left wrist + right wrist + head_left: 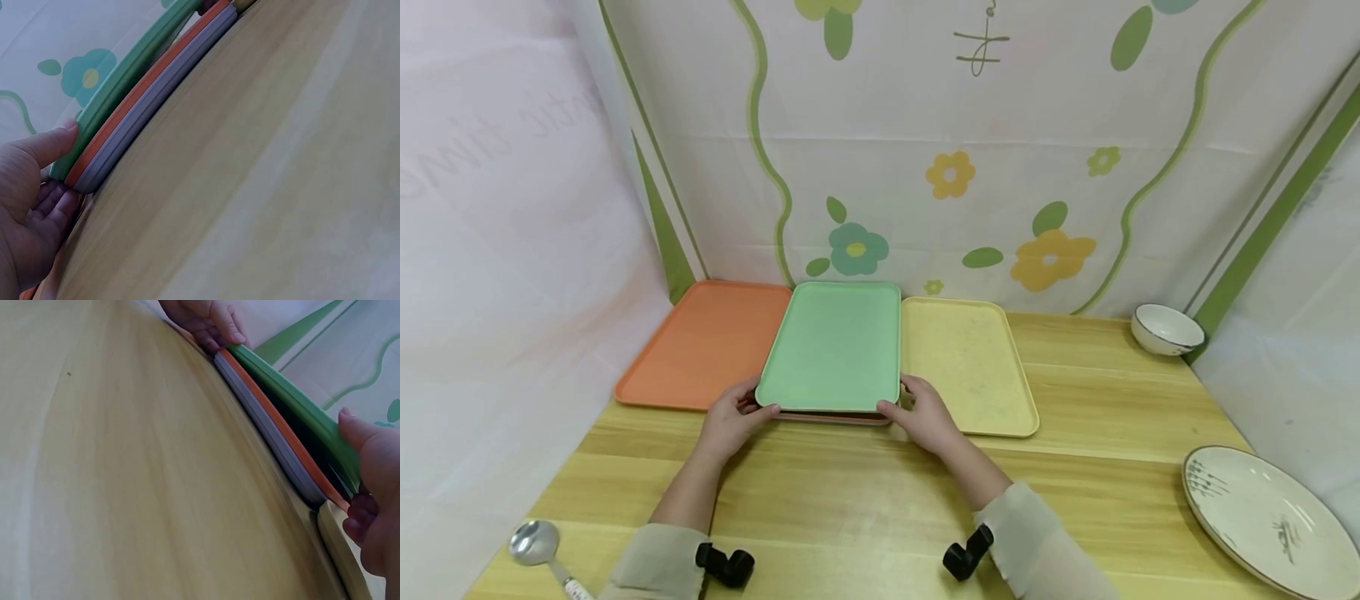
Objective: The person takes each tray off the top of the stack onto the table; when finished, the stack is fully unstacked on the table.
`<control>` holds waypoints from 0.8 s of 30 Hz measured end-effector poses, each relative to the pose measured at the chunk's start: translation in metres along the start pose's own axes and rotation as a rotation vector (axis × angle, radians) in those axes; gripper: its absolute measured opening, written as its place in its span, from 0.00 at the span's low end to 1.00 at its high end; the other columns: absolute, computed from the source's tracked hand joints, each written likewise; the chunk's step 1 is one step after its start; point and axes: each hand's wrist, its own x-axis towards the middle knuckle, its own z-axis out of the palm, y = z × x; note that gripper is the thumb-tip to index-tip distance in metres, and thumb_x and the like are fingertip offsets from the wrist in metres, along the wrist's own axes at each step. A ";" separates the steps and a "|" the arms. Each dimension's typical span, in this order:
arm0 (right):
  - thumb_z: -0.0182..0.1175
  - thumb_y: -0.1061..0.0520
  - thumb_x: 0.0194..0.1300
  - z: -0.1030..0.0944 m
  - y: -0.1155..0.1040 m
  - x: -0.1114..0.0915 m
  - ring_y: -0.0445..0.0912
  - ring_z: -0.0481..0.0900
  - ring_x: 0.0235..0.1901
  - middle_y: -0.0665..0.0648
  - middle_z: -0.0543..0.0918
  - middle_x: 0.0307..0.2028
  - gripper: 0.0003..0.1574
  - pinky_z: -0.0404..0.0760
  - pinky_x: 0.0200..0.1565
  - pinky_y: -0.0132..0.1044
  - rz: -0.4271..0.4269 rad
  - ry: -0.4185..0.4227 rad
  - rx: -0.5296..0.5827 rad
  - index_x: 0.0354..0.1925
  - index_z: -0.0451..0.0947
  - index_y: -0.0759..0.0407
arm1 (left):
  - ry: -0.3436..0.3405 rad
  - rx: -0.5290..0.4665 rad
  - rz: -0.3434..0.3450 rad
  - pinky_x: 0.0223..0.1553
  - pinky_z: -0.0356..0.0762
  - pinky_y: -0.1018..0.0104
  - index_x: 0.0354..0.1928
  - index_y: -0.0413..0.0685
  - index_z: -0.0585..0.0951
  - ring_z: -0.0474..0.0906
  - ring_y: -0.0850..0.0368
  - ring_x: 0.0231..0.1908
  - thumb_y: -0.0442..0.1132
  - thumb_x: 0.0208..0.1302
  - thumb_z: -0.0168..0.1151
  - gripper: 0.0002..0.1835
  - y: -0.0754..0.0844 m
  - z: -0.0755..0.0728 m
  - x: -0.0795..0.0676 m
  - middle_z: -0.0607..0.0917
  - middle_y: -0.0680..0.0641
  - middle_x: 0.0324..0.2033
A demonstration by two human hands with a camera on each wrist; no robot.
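Observation:
Both hands hold a light green rectangular tray [831, 346] by its near corners. My left hand [730, 421] grips the left corner, thumb on the rim and fingers underneath. At the right corner my right hand [927, 417] does the same. Below the green tray lie an orange tray [275, 415] and a greyish-purple tray [265, 434], stacked on the table. A dark gap parts the green tray from the orange one, wider towards the right hand. Another orange tray [707, 346] lies to the left, and a yellow tray [970, 362] to the right.
At the far right of the wooden table [850, 508] stands a white bowl [1165, 329]. An oval plate [1262, 512] lies at the near right edge. A metal spoon [535, 543] rests at the near left. Printed cloth [880, 100] hangs behind the trays.

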 end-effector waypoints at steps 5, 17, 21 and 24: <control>0.63 0.49 0.67 0.000 -0.008 0.000 0.52 0.77 0.54 0.65 0.76 0.62 0.46 0.81 0.50 0.42 0.020 -0.010 0.296 0.74 0.56 0.63 | -0.007 -0.006 -0.009 0.64 0.72 0.49 0.73 0.39 0.61 0.69 0.39 0.64 0.46 0.64 0.67 0.41 0.000 0.000 -0.001 0.68 0.34 0.67; 0.52 0.68 0.71 0.004 -0.011 0.003 0.47 0.81 0.49 0.73 0.70 0.63 0.48 0.84 0.51 0.40 0.115 -0.104 0.745 0.78 0.37 0.56 | -0.002 -0.015 0.014 0.61 0.75 0.52 0.73 0.38 0.62 0.71 0.39 0.63 0.44 0.64 0.67 0.40 0.001 0.002 -0.002 0.71 0.34 0.64; 0.51 0.69 0.71 0.000 -0.008 0.003 0.49 0.81 0.50 0.75 0.69 0.64 0.48 0.84 0.51 0.41 0.136 -0.062 0.807 0.79 0.40 0.55 | -0.006 -0.021 0.026 0.62 0.74 0.52 0.72 0.38 0.62 0.71 0.40 0.62 0.44 0.64 0.67 0.39 0.002 0.001 -0.002 0.72 0.33 0.64; 0.51 0.69 0.71 -0.005 -0.005 0.002 0.47 0.82 0.48 0.75 0.69 0.64 0.48 0.84 0.51 0.40 0.150 -0.047 0.824 0.79 0.40 0.54 | -0.006 -0.013 0.025 0.62 0.74 0.52 0.72 0.37 0.63 0.71 0.39 0.62 0.43 0.64 0.67 0.39 0.001 -0.001 -0.002 0.71 0.33 0.64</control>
